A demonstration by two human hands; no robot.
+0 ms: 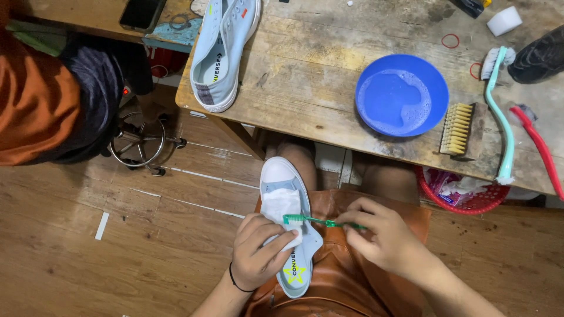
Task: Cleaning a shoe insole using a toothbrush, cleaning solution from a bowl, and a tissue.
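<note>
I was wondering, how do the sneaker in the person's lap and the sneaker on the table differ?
The lap sneaker is gripped by the left hand and scrubbed with a green toothbrush held in the right hand; the table sneaker lies untouched. The lap sneaker has a white cloth stuffed inside; none shows in the table sneaker. The table sneaker overhangs the wooden table edge. Both are pale blue, laceless, white-soled.

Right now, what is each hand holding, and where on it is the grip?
The right hand pinches a green toothbrush by its handle end. The left hand grips the pale blue sneaker around its middle.
</note>
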